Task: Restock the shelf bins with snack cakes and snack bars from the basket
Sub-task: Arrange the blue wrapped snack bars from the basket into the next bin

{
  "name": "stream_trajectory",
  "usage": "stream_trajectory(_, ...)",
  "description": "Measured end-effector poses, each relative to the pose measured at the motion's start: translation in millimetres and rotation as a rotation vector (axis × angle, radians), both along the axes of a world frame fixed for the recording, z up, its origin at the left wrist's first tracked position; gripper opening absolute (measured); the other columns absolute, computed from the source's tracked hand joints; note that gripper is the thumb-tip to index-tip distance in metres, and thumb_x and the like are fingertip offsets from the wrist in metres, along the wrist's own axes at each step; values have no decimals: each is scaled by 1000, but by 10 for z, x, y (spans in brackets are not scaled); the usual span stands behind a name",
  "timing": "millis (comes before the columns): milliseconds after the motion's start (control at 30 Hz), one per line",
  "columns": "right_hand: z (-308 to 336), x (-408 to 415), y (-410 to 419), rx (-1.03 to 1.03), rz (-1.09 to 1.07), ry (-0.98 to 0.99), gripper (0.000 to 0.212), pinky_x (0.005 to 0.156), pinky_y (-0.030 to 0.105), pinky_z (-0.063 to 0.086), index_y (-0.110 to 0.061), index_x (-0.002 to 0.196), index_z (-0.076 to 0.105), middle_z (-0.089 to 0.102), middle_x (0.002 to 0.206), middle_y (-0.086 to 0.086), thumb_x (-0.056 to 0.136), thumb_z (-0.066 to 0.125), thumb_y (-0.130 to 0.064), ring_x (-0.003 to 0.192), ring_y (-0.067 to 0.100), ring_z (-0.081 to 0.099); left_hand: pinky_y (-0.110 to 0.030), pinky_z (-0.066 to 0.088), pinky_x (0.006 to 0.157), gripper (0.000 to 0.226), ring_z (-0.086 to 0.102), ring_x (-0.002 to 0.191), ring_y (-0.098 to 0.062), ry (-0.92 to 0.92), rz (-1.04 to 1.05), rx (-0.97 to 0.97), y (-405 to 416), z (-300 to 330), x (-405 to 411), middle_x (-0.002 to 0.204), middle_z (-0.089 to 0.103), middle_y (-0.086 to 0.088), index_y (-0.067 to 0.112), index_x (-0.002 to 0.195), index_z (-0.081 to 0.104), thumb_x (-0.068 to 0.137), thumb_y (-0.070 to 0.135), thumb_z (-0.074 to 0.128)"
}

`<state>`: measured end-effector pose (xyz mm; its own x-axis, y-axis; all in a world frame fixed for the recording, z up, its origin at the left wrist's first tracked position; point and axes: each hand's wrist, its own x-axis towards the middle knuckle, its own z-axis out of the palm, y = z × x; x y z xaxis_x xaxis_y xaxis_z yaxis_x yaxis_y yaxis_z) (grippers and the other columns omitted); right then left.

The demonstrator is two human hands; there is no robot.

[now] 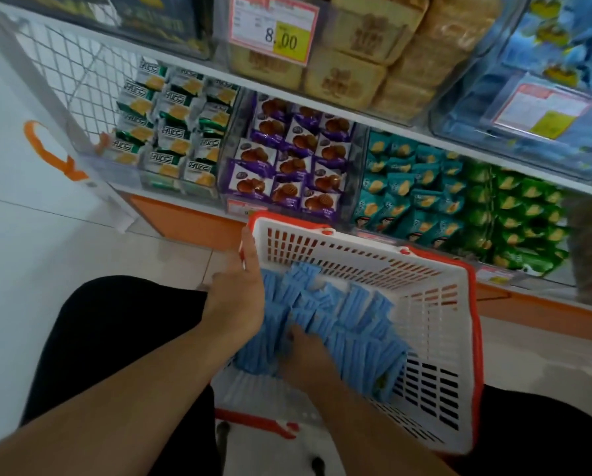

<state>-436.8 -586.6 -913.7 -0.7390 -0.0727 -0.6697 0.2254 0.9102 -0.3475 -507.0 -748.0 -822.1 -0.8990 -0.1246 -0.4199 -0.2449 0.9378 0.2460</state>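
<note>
Fingers: right hand (305,352) dug into blue packs (353,324), grip hidden; left hand (239,290) flat against them | risk: loose packs slipping out of tilted basket (435,304).

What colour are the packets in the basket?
Light blue. The packets fill the white basket with its red rim, seen in the head view.

Both my bare forearms reach forward and down from the lower edge of view. My left hand (241,290) lies higher, fingers straight and together, pointing ahead, palm turned inward. My right hand (306,352) sits lower and nearer me, fingers bent downward with the tips hidden; its grip cannot be judged.
</note>
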Motion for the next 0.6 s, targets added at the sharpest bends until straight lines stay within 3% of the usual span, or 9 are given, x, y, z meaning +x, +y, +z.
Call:
stream_trajectory(100, 129, -82, 129, -8, -165, -34, 22, 83, 39, 59, -17, 115, 59, 67, 108, 5, 96, 64, -26, 98, 24, 66, -51, 59, 86, 133, 57, 106, -37, -40, -6, -8, 17, 43, -15, 154, 19, -16, 25, 151, -41, 86, 7, 74)
stream_trajectory(167, 310, -175, 254, -35, -249, -60, 19, 68, 32, 55, -19, 106, 55, 63, 99, 2, 93, 69, -23, 83, 16, 61, -50, 59, 86, 134, 54, 111, -38, -60, 11, 12, 22, 55, -19, 157, 14, -15, 28, 150, -42, 85, 7, 73)
stream_trajectory(233, 540, -249, 413, -134, -334, -75, 23, 59, 24, 47, -23, 107, 54, 60, 98, -3, 93, 72, -26, 81, 11, 59, -48, 58, 91, 136, 48, 120, -40, -83, 26, 38, 25, 88, -31, 159, 12, -15, 29, 149, -44, 83, 8, 74)
stream_trajectory(300, 874, -289, 561, -287, -417, -37, 31, 62, 25, 53, -25, 113, 57, 64, 103, -3, 90, 78, -24, 84, 12, 65, -50, 52, 99, 137, 39, 132, -42, -117, 57, 65, 50, 146, -56, 161, 10, -14, 30, 149, -43, 82, 13, 74)
stream_trajectory(367, 1243, -285, 704, -428, -459, 56, 39, 78, 35, 63, -28, 115, 60, 67, 112, -4, 86, 82, -15, 93, 13, 70, -54, 40, 113, 137, 30, 141, -43, -157, 100, 84, 82, 276, -78, 161, 11, -15, 31, 150, -40, 81, 21, 77)
stream_trajectory(433, 1650, -271, 833, -510, -455, 160, 46, 79, 35, 64, -31, 117, 61, 68, 115, -10, 84, 83, -6, 96, 8, 71, -54, 30, 120, 125, 29, 142, -42, -126, 158, 118, 77, 377, -86, 156, 21, -19, 27, 158, -20, 77, 34, 76)
stream_trajectory(500, 2091, -249, 959, -552, -417, 267, 52, 77, 27, 62, -31, 121, 62, 68, 116, -15, 83, 82, 0, 100, 1, 69, -52, 43, 111, 99, 43, 131, -38, 47, 208, 237, 106, 562, -90, 143, 40, -19, 20, 153, 22, 68, 42, 68)
stream_trajectory(600, 2677, -179, 1125, -592, -331, 417, 58, 84, 27, 61, -34, 126, 61, 67, 116, -20, 84, 81, 2, 108, 3, 68, -40, 54, 91, 38, 60, 107, -23, 157, 192, 531, 232, 1007, -66, 128, 62, -9, 16, 127, 56, 93, 31, 64)
